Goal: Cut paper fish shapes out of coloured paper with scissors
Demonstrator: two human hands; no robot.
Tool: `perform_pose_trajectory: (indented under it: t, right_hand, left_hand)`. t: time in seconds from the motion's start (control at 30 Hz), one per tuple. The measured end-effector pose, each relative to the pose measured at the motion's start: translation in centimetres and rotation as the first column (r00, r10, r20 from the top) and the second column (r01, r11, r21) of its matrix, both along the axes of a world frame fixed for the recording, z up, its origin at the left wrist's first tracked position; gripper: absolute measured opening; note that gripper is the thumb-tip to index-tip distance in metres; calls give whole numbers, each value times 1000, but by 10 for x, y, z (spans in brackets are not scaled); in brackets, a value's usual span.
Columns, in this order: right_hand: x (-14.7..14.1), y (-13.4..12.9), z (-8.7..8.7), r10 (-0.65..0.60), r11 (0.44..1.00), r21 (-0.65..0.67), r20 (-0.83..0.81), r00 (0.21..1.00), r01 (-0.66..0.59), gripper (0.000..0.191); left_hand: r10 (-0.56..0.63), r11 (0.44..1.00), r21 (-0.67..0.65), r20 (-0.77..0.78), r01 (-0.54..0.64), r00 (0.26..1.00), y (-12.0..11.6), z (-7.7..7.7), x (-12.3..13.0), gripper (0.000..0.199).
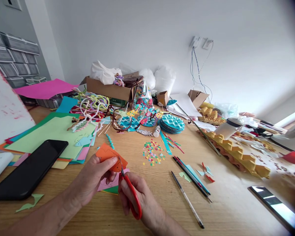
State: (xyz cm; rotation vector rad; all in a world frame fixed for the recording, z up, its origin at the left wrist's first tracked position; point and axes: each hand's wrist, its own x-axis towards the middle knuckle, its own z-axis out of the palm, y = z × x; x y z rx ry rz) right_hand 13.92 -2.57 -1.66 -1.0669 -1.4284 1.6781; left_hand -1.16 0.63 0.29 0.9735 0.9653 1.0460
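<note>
My left hand point(100, 172) pinches a piece of orange paper point(107, 154) between thumb and fingers. Drawn lines and a small dot mark the paper. My right hand point(135, 191) is closed around the red handles of a pair of scissors point(134, 196), whose blades meet the orange paper at its right part. Below the hands, partly hidden, lie a pink sheet point(111, 183) with a drawn outline and a green sheet point(113, 190). A light-blue paper fish point(83, 141) rests on the sheet stack to the left.
A black phone point(31, 168) and stacked coloured paper point(49, 131) lie left. Confetti dots point(153, 152), pencils point(191, 177) and a pen point(186, 198) are right of my hands. Farther back are blue scalloped discs point(172, 124), pipe cleaners point(95, 103) and a cardboard box point(108, 88). Egg cartons point(236, 155) stand right.
</note>
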Motion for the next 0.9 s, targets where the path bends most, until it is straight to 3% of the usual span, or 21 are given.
perform_pose_trajectory:
  t: [0.37, 0.9]
  right_hand:
    - [-1, 0, -8, -12, 1000, -13, -79, 997, 11, 53]
    - [-2, -1, -6, -12, 1000, 11, -86, 996, 13, 53]
  left_hand:
    - [69, 998, 4, 19, -69, 997, -4, 1, 6, 25]
    - [97, 992, -91, 119, -87, 988, -5, 0, 9, 23]
